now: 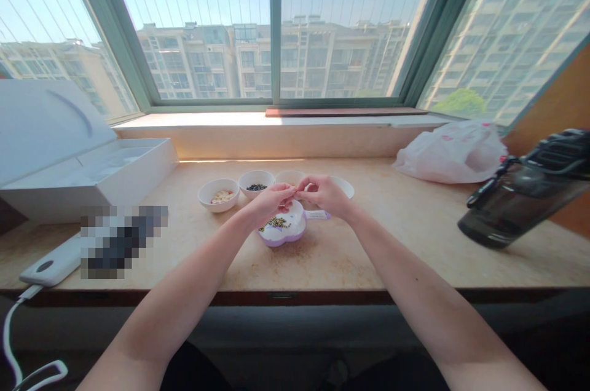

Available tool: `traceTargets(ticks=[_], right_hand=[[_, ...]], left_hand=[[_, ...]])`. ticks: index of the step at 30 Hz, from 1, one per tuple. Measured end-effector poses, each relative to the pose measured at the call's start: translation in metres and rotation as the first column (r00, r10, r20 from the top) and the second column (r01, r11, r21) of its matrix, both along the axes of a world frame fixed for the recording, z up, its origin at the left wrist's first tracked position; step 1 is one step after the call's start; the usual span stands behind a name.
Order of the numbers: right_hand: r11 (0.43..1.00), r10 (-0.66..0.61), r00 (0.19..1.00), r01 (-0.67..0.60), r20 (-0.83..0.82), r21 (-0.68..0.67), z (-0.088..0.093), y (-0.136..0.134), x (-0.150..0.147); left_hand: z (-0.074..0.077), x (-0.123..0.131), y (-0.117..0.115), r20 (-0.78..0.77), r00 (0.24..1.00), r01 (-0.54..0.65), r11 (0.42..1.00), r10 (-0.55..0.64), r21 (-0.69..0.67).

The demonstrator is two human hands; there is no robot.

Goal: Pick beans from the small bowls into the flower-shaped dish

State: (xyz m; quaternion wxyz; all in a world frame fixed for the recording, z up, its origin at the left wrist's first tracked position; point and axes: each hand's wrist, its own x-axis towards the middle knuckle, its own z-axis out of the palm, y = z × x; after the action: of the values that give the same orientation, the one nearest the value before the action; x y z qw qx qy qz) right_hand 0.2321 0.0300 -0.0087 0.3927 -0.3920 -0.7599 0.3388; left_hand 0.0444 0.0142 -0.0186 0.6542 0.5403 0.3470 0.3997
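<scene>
Green beans (279, 223) remain in the purple-edged dish (286, 240) on the desk (396, 231); dark beans (257, 187) sit apart in a far bowl (247, 193). Left hand (274, 199) and right hand (325, 195) meet, fingertips pressed together, contents unclear.

The tabletop (391, 256) was a beige, mottled surface with a dark front edge. At its center stood a lilac-sided dish (288, 238) with a side tab. Behind it, from left to right, stood the bowl of pale pieces (218, 207), the bowl of dark beans (249, 194), a partly hidden bowl (286, 177) and a white dish (345, 187) — also partly hidden. Left section: an open white box (133, 173) and, nearer the front edge, a white device (54, 260) with an obscured dark object (122, 243) beside it. Right section: a plastic bag (454, 154) toward the rear — a dark bottle (511, 200) nearer the front.
</scene>
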Motion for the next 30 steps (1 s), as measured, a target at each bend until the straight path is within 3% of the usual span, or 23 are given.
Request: traceTargets(ticks=[10, 14, 17, 20, 24, 30], right_hand=[[0.997, -0.025, 0.998, 0.021, 0.049, 0.080, -0.001, 0.002, -0.002], [1.000, -0.027, 0.997, 0.027, -0.078, 0.001, -0.005, 0.008, -0.001], [0.993, -0.033, 0.965, 0.003, -0.258, -0.114, -0.006, 0.012, 0.001], [0.973, -0.020, 0.921, -0.072, -0.390, -0.219, -0.003, 0.012, 0.004], [0.933, 0.030, 0.906, -0.176, -0.422, -0.313, 0.003, 0.006, 0.007], [0.858, 0.055, 0.827, -0.326, -0.560, -0.397, 0.008, 0.000, 0.006]], left_hand=[[-0.001, 0.001, 0.004, -0.054, 0.993, -0.101, 0.992, 0.105, 0.075], [0.001, -0.003, 0.006, -0.286, 0.916, -0.185, 0.930, 0.280, 0.317], [0.004, -0.014, 0.007, -0.467, 0.806, -0.056, 0.833, 0.363, 0.551], [0.007, -0.026, 0.007, -0.616, 0.729, 0.192, 0.775, 0.297, 0.601], [0.007, -0.034, 0.009, -0.741, 0.642, 0.366, 0.771, 0.196, 0.521], [-0.003, -0.032, 0.012, -0.786, 0.596, 0.391, 0.796, 0.164, 0.463]])
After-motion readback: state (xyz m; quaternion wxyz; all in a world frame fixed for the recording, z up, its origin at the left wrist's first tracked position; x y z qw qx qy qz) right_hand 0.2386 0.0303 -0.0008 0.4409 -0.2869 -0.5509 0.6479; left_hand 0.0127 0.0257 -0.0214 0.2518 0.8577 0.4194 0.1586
